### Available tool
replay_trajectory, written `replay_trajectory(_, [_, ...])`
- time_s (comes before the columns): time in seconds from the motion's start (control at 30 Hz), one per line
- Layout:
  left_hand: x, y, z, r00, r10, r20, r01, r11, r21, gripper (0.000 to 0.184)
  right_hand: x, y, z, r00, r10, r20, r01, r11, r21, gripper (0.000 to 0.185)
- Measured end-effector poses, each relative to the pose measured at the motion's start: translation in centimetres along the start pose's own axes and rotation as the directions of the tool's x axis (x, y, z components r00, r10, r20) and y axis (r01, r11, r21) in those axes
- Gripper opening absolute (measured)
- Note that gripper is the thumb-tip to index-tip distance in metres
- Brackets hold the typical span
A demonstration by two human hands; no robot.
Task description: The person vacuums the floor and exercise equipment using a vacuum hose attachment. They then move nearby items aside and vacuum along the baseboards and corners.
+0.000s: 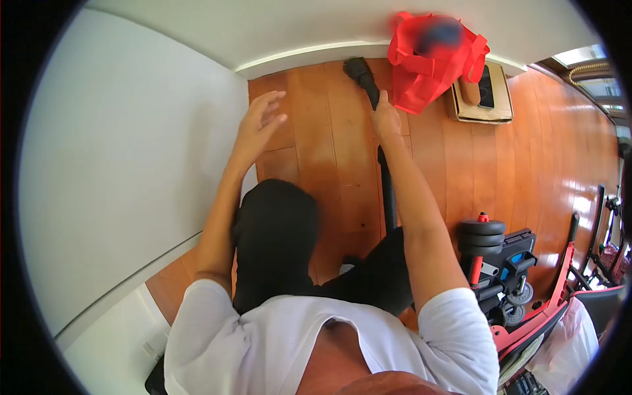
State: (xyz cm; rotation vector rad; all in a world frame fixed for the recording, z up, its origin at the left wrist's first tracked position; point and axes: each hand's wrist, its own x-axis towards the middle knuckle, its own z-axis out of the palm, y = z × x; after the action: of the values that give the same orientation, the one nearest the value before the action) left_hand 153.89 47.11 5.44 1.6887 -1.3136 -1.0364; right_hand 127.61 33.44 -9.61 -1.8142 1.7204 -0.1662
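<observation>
My right hand is wrapped round a black vacuum cleaner hose near its nozzle end. A dark brush nozzle points away from me, at the wooden floor near the baseboard. From the hand the hose runs back toward my bent leg, where it passes out of sight. My left hand is raised over the floor beside the white panel, holding nothing, with its fingers apart and slightly curled.
A white panel stands at the left, and a white baseboard runs across the far side. Right of the nozzle are a red bag and a cardboard box. Dumbbell plates and a red-framed stand fill the right side.
</observation>
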Motion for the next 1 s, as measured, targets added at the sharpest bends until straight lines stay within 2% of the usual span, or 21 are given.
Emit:
replay_trajectory(0.07, [-2.8,4.5,-2.8,0.999,0.011,0.035,-0.014,0.996,0.084,0.045,-0.2,0.0,-0.3,0.998,-0.045,0.038,0.044,0.999,0.021,0.055])
replay_trajectory(0.13, [-6.1,10.1,-5.4,1.0,0.016,0.018,-0.02,0.974,0.227,0.042,-1.0,1.9,-0.2,0.992,-0.118,0.052,0.118,0.993,0.019,0.053])
replay_trajectory(0.17, [-7.9,12.4,-6.4,0.997,0.075,-0.036,-0.06,0.947,0.315,0.041,-2.8,3.6,0.2,0.984,-0.171,0.049,0.171,0.985,0.0,0.051])
replay_trajectory(0.2, [-9.8,14.3,-7.3,0.987,0.136,-0.082,-0.092,0.91,0.404,0.039,-6.0,3.2,-1.4,0.986,-0.098,0.134,0.097,0.995,0.013,0.049])
replay_trajectory(0.23, [-11.8,15.9,-8.1,0.981,0.142,-0.131,-0.079,0.915,0.396,0.039,-8.2,2.2,-3.3,0.976,-0.025,0.216,0.021,1.0,0.02,0.048])
replay_trajectory(0.27, [-13.3,17.0,-8.7,0.972,0.146,-0.183,-0.066,0.921,0.385,0.038,-8.2,1.8,-3.1,0.977,-0.011,0.213,0.01,1.0,0.003,0.048])
replay_trajectory(0.33, [-15.0,18.2,-9.2,0.976,0.12,-0.182,-0.047,0.931,0.361,0.038,-8.8,1.5,-2.0,0.977,0.027,0.21,-0.022,0.999,-0.025,0.049])
replay_trajectory(0.37, [-15.5,18.4,-9.3,0.978,0.113,-0.175,-0.045,0.935,0.351,0.038,-7.6,1.5,-0.8,0.989,-0.024,0.148,0.025,1.0,-0.001,0.052])
replay_trajectory(0.4, [-15.1,18.6,-9.2,0.987,0.125,-0.098,-0.075,0.91,0.408,0.039,-5.4,1.0,0.3,0.994,-0.078,0.08,0.076,0.997,0.022,0.055])
replay_trajectory(0.47, [-13.1,19.2,-8.3,0.989,0.136,0.049,-0.142,0.845,0.515,0.041,-2.3,-2.6,0.5,0.996,-0.042,0.074,0.04,0.999,0.019,0.054])
replay_trajectory(0.57, [-12.1,19.8,-6.3,0.972,0.153,0.179,-0.232,0.742,0.628,0.042,1.0,-4.1,3.4,0.998,-0.036,-0.052,0.037,0.999,0.028,0.058])
replay_trajectory(0.67, [-11.7,17.6,-4.4,0.945,0.261,0.196,-0.324,0.684,0.654,0.042,-0.8,-3.5,0.9,0.998,0.011,0.058,-0.024,0.974,0.226,0.06])
replay_trajectory(0.73, [-11.5,16.2,-4.7,0.96,0.078,0.268,-0.231,0.762,0.605,0.042,-3.3,-3.4,-2.2,0.995,0.058,-0.081,-0.024,0.931,0.365,0.065])
replay_trajectory(0.8, [-11.5,14.8,-5.2,0.947,-0.053,0.317,-0.145,0.81,0.568,0.043,-3.0,-3.5,-5.2,0.977,0.101,-0.188,-0.044,0.956,0.29,0.065])
replay_trajectory(0.87, [-11.7,14.0,-6.0,0.932,-0.125,0.341,-0.089,0.833,0.547,0.043,-2.6,-3.5,-6.4,0.962,0.121,-0.243,-0.07,0.975,0.209,0.064])
replay_trajectory(1.0, [-11.8,13.9,-6.7,0.95,-0.115,0.291,-0.064,0.839,0.541,0.044,-0.9,-6.4,-6.2,0.966,0.073,-0.249,-0.073,0.997,0.006,0.06])
